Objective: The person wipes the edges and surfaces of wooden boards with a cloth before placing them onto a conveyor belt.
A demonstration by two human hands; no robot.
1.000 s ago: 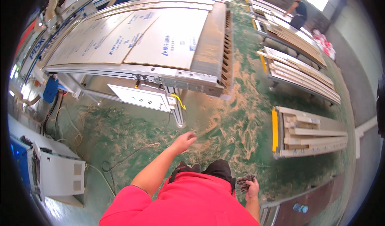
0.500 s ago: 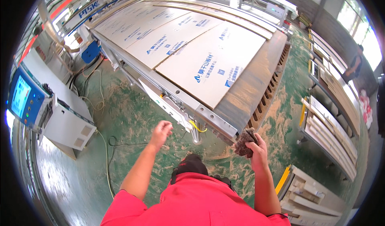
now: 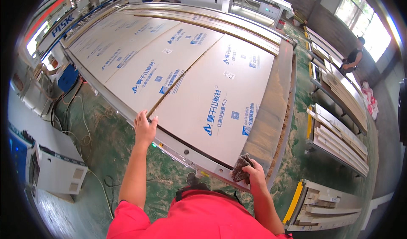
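Bundle (image 3: 241, 167) (brown, crumpled), in right hand (image 3: 255, 175), by panel (image 3: 229, 99)

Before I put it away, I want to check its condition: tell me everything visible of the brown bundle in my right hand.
The brown bundle is dark, mottled and crumpled, soft-looking like cloth; rag or glove, I cannot tell. Your right hand grips it from the right, hiding part of it. It is at the near right corner of the white board, by the metal rim; whether it touches either is unclear.
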